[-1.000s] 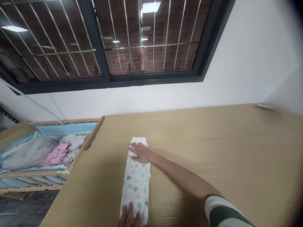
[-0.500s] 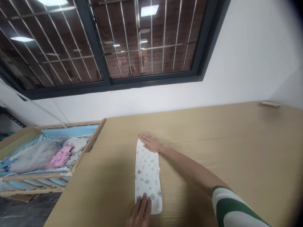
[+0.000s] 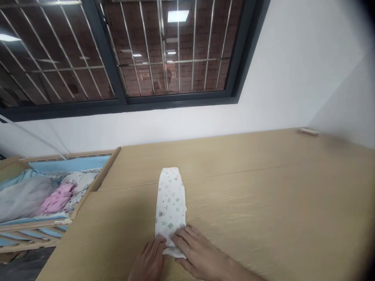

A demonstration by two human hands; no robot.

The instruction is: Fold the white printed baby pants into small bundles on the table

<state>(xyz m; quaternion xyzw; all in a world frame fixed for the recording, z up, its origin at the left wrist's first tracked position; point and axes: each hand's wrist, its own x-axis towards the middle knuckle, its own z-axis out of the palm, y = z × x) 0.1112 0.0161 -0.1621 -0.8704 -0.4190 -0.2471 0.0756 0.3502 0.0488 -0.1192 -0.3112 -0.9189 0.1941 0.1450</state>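
**Left hand (image 3: 150,260) and right hand (image 3: 197,254) at near end of folded cloth (image 3: 171,201)**

Hands: both low in the head view, close together, nearly touching over the cloth's near edge. The left hand lies flat with its fingers (image 3: 158,245) straight and together, tips against the near left corner of the cloth. The right hand comes in from the lower right, and its fingers (image 3: 180,238) are spread across the top of the near end. The right thumb is hidden, so whether that hand pinches the fabric or only presses on it cannot be told. A small fold of white fabric bunches up in the gap between the two hands.

Cloth: white with a small green and grey print, folded into a long narrow strip. It lies flat on the surface (image 3: 263,203) and runs straight away from the person. Its far end is rounded and reaches just past the seam (image 3: 234,171) between the two pale wood panels.

Surroundings:
- A small flat object (image 3: 307,131) sits at the far right corner of the surface, well apart from the cloth; too small to identify.
- A wooden cot (image 3: 109,166) stands against the left edge of the surface. It holds a pink garment (image 3: 55,197), pale bedding and a heap of grey netting (image 3: 20,197).
- A white wall (image 3: 293,78) rises behind the surface.
- A dark-framed window (image 3: 123,99) with metal bars is set in the wall, with brickwork behind the glass and ceiling lights reflected in it.
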